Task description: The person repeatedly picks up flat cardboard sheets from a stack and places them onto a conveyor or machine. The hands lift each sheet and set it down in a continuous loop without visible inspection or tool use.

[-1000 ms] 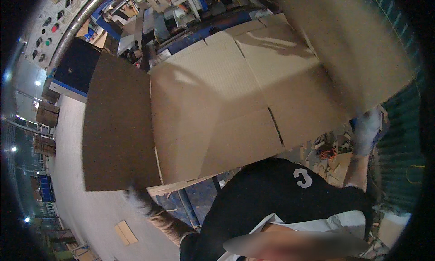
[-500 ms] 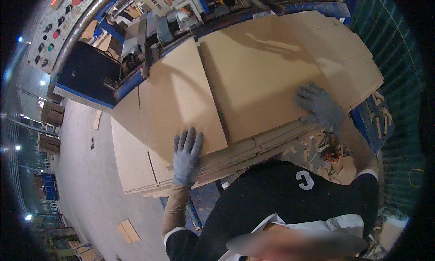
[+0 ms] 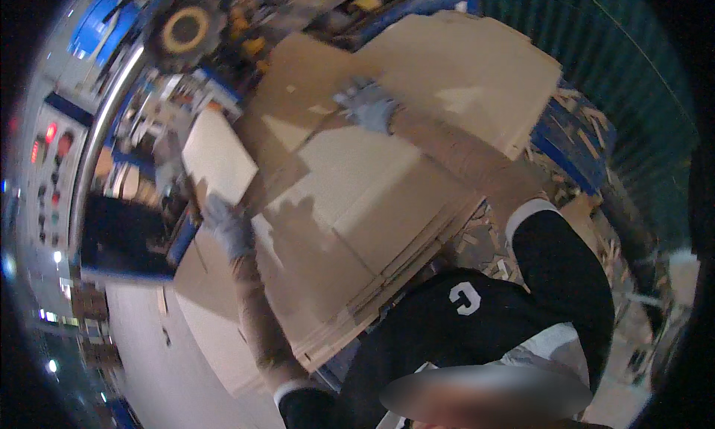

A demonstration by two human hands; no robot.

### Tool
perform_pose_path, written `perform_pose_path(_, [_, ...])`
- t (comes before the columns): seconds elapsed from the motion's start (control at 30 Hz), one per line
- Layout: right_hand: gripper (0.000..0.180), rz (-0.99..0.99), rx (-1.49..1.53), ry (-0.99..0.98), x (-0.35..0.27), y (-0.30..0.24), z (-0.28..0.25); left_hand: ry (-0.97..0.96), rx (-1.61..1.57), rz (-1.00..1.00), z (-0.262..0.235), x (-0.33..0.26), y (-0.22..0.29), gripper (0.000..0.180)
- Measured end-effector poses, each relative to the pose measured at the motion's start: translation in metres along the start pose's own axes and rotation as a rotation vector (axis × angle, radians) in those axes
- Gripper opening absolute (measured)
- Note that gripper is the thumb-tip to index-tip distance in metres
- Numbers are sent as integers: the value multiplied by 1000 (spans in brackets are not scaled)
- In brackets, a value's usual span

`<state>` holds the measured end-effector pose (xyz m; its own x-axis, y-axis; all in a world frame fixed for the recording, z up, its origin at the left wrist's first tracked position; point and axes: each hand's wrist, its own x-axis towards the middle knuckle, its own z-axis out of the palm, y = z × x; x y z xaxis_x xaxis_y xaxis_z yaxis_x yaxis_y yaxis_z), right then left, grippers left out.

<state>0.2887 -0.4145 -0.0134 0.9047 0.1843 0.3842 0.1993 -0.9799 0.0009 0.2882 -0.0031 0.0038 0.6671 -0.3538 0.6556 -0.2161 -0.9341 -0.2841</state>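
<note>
Cardboard stack [image 3: 417, 161] fills most of the middle, long axis roughly 7 to 1 o'clock if 12 is straight away from the wearer. Machine [image 3: 216, 86] crowds it from 10 to 12, green wall [image 3: 596, 116] stands off at 2, and grey floor [image 3: 141, 347] shows past the near-left edge at 8, so I'd call the machine side the tight one. On top, a brown sheet [image 3: 302, 71] slants toward the machine at 11. Smaller again is a pale panel [image 3: 218, 153] just beside the machine, long axis about 11 to 5; can't tell if it's part of that same sheet. Key bit: it lies at 12 from the left hand [image 3: 229, 226], right at the fingertips, so that's easily the nearer hand, with the right hand [image 3: 369, 107] well apart between 1 and 2. Right fingers are spread over the brown sheet's edge, grasping nothing. Left fingers seem to meet the panel's lower end, but with the blur I can't tell whether they're pinching it.
</note>
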Motion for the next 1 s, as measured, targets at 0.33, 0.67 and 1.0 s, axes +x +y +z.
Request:
perform_pose_path(0.33, [71,971,266,561,-221,127,-58,-77,127,-1611,-137,-268,-102,74])
perform_pose_path(0.67, [39,947,-241,572,-244,197,-17,831,-534,-1854,-144,-350,-186,47])
perform_pose_path(1.0, [35,651,1010,788,-223,60,-189,498,-1421,-1204,-169,-348,-164,42])
